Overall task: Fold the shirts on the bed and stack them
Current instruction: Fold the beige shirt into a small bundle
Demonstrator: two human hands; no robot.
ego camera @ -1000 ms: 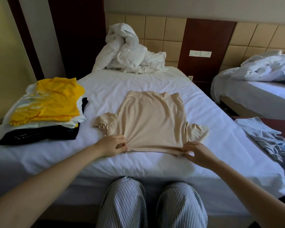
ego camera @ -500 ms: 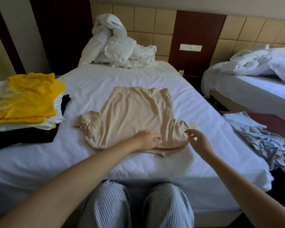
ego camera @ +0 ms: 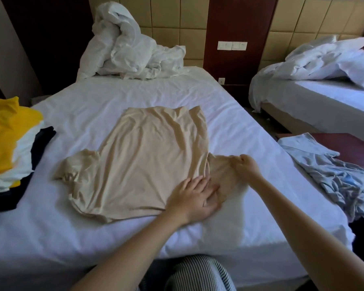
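Note:
A beige shirt [ego camera: 147, 156] lies spread flat in the middle of the white bed [ego camera: 135, 95], its collar end toward me and its hem toward the headboard. My left hand [ego camera: 194, 194] rests flat, fingers apart, on the shirt's near right corner. My right hand [ego camera: 247, 166] pinches the edge of the shirt's right sleeve, pulled out sideways. The left sleeve lies crumpled at the shirt's left side. A stack of folded shirts [ego camera: 6, 139], yellow on top, then white, then black, sits at the bed's left edge.
A bundled white duvet [ego camera: 124, 45] is piled at the headboard. A crumpled light blue garment [ego camera: 340, 175] lies on a dark red stand to the right. A second bed [ego camera: 324, 89] with white bedding stands beyond it. My striped trouser legs are at the bottom.
My left hand slid from the shirt's near left corner across to its near right corner. My right hand left the near hem and took hold of the right sleeve, pulling it outward.

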